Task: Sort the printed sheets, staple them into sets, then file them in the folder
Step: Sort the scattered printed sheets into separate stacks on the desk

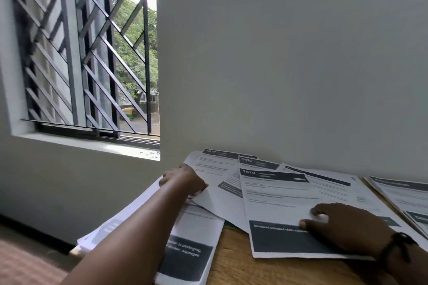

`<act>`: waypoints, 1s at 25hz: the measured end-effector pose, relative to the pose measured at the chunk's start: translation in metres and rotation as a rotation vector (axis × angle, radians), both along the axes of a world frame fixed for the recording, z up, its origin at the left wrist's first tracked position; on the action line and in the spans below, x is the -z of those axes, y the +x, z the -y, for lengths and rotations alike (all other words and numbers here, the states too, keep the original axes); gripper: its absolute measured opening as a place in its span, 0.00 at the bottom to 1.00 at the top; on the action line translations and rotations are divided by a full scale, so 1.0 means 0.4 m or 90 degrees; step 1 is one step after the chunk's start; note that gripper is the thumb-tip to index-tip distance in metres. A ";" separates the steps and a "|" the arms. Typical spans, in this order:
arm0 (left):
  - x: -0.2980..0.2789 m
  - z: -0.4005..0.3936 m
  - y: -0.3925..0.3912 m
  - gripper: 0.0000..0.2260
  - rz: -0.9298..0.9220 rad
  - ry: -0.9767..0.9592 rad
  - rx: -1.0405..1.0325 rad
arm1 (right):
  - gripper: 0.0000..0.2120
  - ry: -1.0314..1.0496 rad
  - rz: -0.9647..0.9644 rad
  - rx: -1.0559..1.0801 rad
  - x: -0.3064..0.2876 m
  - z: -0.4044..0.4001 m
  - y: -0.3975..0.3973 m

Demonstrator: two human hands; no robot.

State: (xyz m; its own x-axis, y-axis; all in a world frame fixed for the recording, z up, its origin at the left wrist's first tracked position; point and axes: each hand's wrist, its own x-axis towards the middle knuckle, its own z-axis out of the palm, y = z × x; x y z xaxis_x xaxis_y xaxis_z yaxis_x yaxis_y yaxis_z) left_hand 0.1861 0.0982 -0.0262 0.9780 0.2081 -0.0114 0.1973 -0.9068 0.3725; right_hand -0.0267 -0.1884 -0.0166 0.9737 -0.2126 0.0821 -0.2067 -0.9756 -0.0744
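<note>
The printed sheets (273, 194) lay spread on the wooden surface (234, 261) by the wall. They looked thin, light and floppy, so an edge seemed best to grab. My left hand (183, 179) reached far out, fingers pinching one sheet's edge. My right hand (345, 224) lay flat, fingers apart, pressing a sheet down.

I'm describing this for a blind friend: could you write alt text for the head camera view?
A person's left hand grips the edge of a printed sheet while the right hand presses flat on sheet 1610, among papers spread over a wooden table beside a barred window.
</note>
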 end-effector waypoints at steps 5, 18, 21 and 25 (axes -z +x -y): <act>-0.068 0.009 -0.110 0.33 -0.021 0.018 -0.034 | 0.44 0.038 0.002 0.010 0.003 -0.009 -0.003; -0.165 0.212 -0.297 0.12 0.312 0.011 0.293 | 0.56 0.029 -0.002 0.005 0.001 0.000 0.004; -0.126 0.280 -0.348 0.14 0.310 0.095 0.371 | 0.44 0.024 0.001 0.006 0.009 0.002 0.010; -0.143 0.241 -0.330 0.14 0.301 0.058 0.318 | 0.48 0.008 -0.009 0.010 0.007 0.001 0.005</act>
State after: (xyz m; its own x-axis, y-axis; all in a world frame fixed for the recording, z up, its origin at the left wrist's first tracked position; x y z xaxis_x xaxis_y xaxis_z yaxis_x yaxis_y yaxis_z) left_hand 0.0541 0.0020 0.0310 0.8524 -0.2882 0.4363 -0.4169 -0.8783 0.2342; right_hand -0.0249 -0.1886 -0.0195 0.9712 -0.2290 0.0662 -0.2232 -0.9711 -0.0843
